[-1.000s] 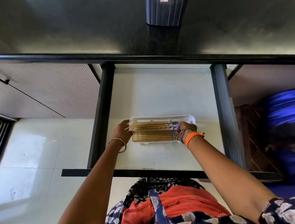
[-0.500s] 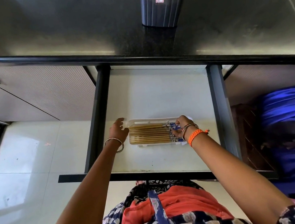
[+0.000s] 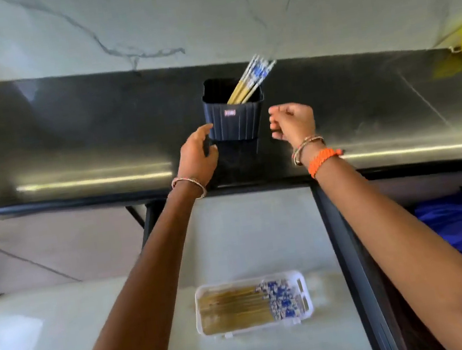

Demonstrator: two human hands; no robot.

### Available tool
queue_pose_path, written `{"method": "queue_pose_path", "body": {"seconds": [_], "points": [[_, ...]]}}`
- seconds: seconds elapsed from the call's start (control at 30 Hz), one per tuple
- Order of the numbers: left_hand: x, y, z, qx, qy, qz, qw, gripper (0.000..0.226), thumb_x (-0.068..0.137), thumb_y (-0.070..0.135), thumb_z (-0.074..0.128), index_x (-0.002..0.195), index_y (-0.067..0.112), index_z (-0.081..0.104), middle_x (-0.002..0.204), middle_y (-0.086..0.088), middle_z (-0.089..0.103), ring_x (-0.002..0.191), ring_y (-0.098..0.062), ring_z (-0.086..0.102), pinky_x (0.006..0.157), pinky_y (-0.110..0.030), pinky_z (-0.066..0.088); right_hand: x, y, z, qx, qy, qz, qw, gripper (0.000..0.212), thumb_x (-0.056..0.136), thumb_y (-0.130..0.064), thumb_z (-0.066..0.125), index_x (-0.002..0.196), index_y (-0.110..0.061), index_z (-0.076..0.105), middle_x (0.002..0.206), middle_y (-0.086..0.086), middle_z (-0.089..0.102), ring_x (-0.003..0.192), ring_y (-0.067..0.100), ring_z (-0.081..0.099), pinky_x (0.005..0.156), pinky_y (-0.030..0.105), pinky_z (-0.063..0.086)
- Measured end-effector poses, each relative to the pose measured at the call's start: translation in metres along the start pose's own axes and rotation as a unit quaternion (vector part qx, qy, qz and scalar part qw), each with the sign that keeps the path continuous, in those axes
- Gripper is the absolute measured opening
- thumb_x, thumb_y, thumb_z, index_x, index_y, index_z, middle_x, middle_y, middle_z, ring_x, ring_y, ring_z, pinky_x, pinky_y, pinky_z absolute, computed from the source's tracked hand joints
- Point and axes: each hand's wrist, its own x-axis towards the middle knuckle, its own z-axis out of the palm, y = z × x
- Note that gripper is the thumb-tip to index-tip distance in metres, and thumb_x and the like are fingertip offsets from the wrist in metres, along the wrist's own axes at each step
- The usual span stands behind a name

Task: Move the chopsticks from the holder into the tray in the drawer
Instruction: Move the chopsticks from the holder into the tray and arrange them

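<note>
Touching holder, left grip open

One holder, one tray, two hands, three bracelets (chopsticks too blurred to count).
</note>
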Motion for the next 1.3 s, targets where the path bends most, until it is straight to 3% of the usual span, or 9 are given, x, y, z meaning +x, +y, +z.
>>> {"method": "queue_pose_path", "body": {"seconds": [0.17, 0.33, 0.5, 0.7, 0.8, 0.9, 1.13, 1.23, 1.3], "points": [[0.073, 0.008, -0.002, 0.085, -0.002, 0.067, 0.994, 0.048, 0.089, 0.0, 0.049, 0.137, 0.008, 0.044, 0.148, -0.011, 0.04, 0.14, -0.025, 0.033, 0.116, -0.034, 0.029, 0.107, -0.04, 0.013, -0.099, 0.076, -0.069, 0.99, 0.029, 0.088, -0.019, 0.056, 0.095, 0.007, 0.067, 0.078, 0.016, 0.06, 0.072, 0.029, 0.058, 0.084, 0.05, 0.055], [0.11, -0.005, 0.001, 0.119, -0.097, 0.039, 0.987, 0.053, 0.091, 0.008, 0.053, 0.141, 0.01, 0.037, 0.145, -0.015, 0.043, 0.136, -0.028, 0.039, 0.112, -0.033, 0.031, 0.179, -0.038, 0.032, -0.102, 0.075, -0.021, 0.992, 0.03, 0.084, -0.014, 0.064, 0.106, 0.006, 0.067, 0.111, 0.025, 0.068, 0.103, 0.038, 0.065, 0.096, 0.047, 0.051], [0.124, -0.015, 0.006, 0.109, -0.103, 0.024, 0.988, 0.047, 0.09, 0.008, 0.056, 0.136, 0.008, 0.046, 0.148, -0.01, 0.04, 0.142, -0.021, 0.029, 0.115, -0.029, 0.023, 0.198, -0.039, 0.04, -0.084, 0.078, -0.005, 0.993, 0.02, 0.081, -0.012, 0.07, 0.095, 0.002, 0.071, 0.089, 0.016, 0.072, 0.063, 0.018, 0.065, 0.068, 0.032, 0.06], [0.123, -0.016, 0.008, 0.104, -0.101, 0.015, 0.989, 0.048, 0.09, 0.012, 0.057, 0.136, 0.011, 0.045, 0.147, -0.009, 0.042, 0.138, -0.025, 0.036, 0.112, -0.034, 0.032, 0.201, -0.039, 0.039, -0.095, 0.082, -0.018, 0.992, 0.021, 0.08, -0.011, 0.072, 0.096, 0.002, 0.072, 0.097, 0.019, 0.073, 0.087, 0.028, 0.071, 0.082, 0.04, 0.059], [0.122, -0.014, 0.007, 0.11, -0.1, 0.006, 0.989, 0.056, 0.09, 0.016, 0.056, 0.142, 0.019, 0.035, 0.13, -0.015, 0.058, 0.097, -0.022, 0.062, 0.089, -0.027, 0.045, 0.196, -0.043, 0.035, -0.087, 0.103, -0.036, 0.99, 0.016, 0.08, -0.008, 0.071, 0.092, 0.004, 0.071, 0.096, 0.02, 0.072, 0.086, 0.028, 0.071, 0.08, 0.04, 0.06], [0.12, -0.012, 0.004, 0.112, -0.108, 0.0, 0.988, 0.064, 0.09, 0.015, 0.055, 0.146, 0.023, 0.025, 0.124, -0.018, 0.061, 0.068, -0.008, 0.054, 0.076, -0.023, 0.042, 0.186, -0.054, 0.028, -0.087, 0.116, -0.068, 0.987, 0.012, 0.08, -0.004, 0.071, 0.088, 0.004, 0.071, 0.093, 0.02, 0.072, 0.083, 0.028, 0.071, 0.077, 0.04, 0.061], [0.092, -0.001, -0.012, 0.1, -0.08, 0.007, 0.992, 0.064, 0.089, 0.008, 0.055, 0.145, 0.021, 0.027, 0.1, -0.013, 0.063, 0.061, 0.002, 0.043, 0.073, -0.021, 0.041, 0.132, -0.083, -0.027, -0.135, 0.15, -0.179, 0.963, 0.012, 0.079, 0.005, 0.063, 0.084, 0.003, 0.074, 0.085, 0.02, 0.073, 0.08, 0.029, 0.071, 0.079, 0.039, 0.06], [0.068, 0.002, -0.021, 0.076, -0.065, 0.006, 0.995, 0.062, 0.088, 0.006, 0.055, 0.143, 0.021, 0.031, 0.123, -0.014, 0.061, 0.062, 0.001, 0.045, 0.076, -0.025, 0.045, 0.098, -0.087, -0.06, -0.134, 0.162, -0.208, 0.955, 0.011, 0.079, 0.005, 0.065, 0.085, 0.004, 0.073, 0.084, 0.022, 0.072, 0.076, 0.028, 0.071, 0.073, 0.034, 0.061], [0.046, 0.005, -0.025, 0.057, -0.049, 0.002, 0.997, 0.058, 0.088, 0.008, 0.056, 0.142, 0.019, 0.035, 0.135, -0.012, 0.054, 0.083, -0.015, 0.06, 0.087, -0.029, 0.047, 0.071, -0.083, -0.08, -0.099, 0.145, -0.215, 0.961, 0.012, 0.079, 0.005, 0.065, 0.088, 0.007, 0.072, 0.081, 0.021, 0.068, 0.068, 0.022, 0.068, 0.064, 0.024, 0.061]]}}
